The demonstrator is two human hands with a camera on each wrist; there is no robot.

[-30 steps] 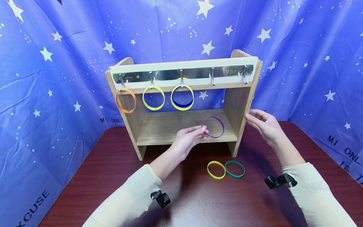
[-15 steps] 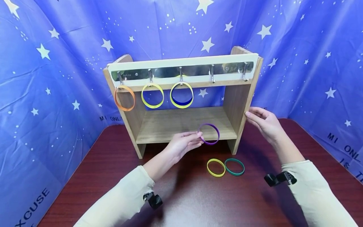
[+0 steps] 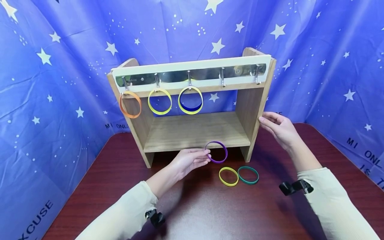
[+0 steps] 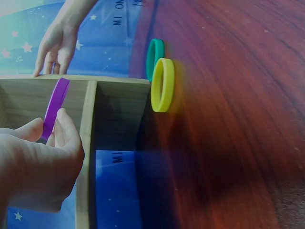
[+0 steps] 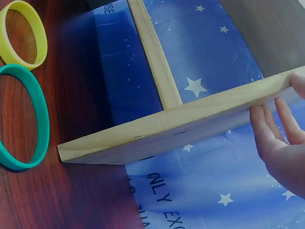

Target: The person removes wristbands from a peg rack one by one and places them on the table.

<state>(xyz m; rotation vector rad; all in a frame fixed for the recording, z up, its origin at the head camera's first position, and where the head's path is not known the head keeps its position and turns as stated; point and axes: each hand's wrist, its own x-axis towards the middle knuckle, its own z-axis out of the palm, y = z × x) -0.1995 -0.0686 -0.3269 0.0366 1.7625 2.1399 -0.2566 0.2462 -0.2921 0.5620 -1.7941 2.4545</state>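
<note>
My left hand (image 3: 187, 163) pinches a purple wristband (image 3: 225, 154) between thumb and fingers, just in front of the wooden shelf's lower board. In the left wrist view the wristband (image 4: 56, 102) shows edge-on above the fingertips. My right hand (image 3: 279, 128) rests on the right side panel of the wooden shelf (image 3: 260, 113). In the right wrist view its thumb (image 5: 299, 82) lies at the panel's front edge, with straight fingers against the outer face. A yellow wristband (image 3: 220, 178) and a green wristband (image 3: 257, 180) lie side by side on the table, below the purple one.
A metal hook rail (image 3: 174, 77) runs along the shelf's top. An orange wristband (image 3: 139, 110), a yellow wristband (image 3: 150, 103) and a yellow-and-blue one (image 3: 201, 105) hang from its left and middle hooks; the two right hooks hold nothing. Starry blue cloth (image 3: 168, 30) surrounds the dark red table (image 3: 210, 216).
My left hand has moved down and to the left with the purple wristband, from before the shelf's lower board to its front edge. The right hand keeps its place on the side panel.
</note>
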